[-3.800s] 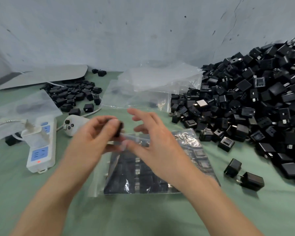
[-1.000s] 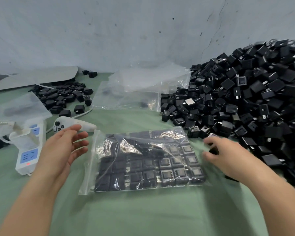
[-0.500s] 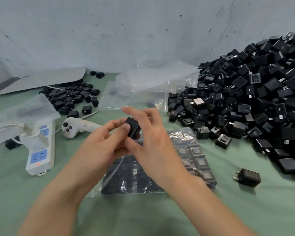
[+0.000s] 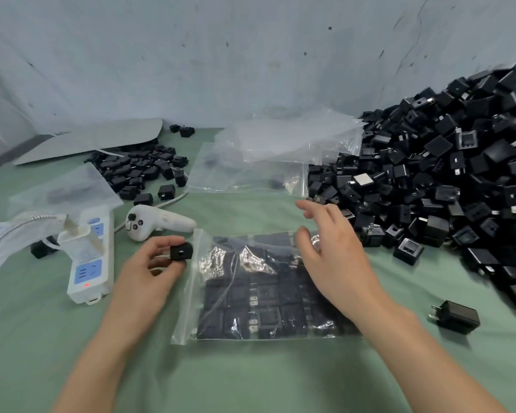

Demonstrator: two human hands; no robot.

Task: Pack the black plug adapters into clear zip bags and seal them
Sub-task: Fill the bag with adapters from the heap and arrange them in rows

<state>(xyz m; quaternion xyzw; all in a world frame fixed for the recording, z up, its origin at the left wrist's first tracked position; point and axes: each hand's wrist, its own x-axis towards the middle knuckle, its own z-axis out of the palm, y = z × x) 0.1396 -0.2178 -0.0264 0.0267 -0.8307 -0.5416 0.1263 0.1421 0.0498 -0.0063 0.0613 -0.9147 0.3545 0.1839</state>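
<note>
From where I stand, the job looks well begun but far from finished. One clear zip bag (image 4: 265, 293) lies flat on the green bench (image 4: 251, 380) in front of the person, and it is nearly full: black adapters sit inside it in neat rows, side by side, with little room left at the far end. I cannot tell whether its zip strip along the left edge is pressed closed; I judge it is not, since one more piece is on its way.

The left hand (image 4: 149, 275) holds that piece. Its grip pinches a single adapter (image 4: 181, 251) between thumb and fingertips, just beside the bag's upper left corner. The right hand (image 4: 331, 257) hovers over the bag's right half with its grip spread and fingers relaxed, holding nothing.

What is left is plainly the greater part. A big heap (image 4: 447, 180) of loose adapters rises on the right, a smaller pile (image 4: 143, 168) lies at the far left, and one stray adapter (image 4: 456, 317) sits alone near the right forearm. A stack of empty bags (image 4: 274, 156) waits behind the full one. A power strip (image 4: 91, 260) and a white controller (image 4: 158, 225) lie to the left, apart from the work.
</note>
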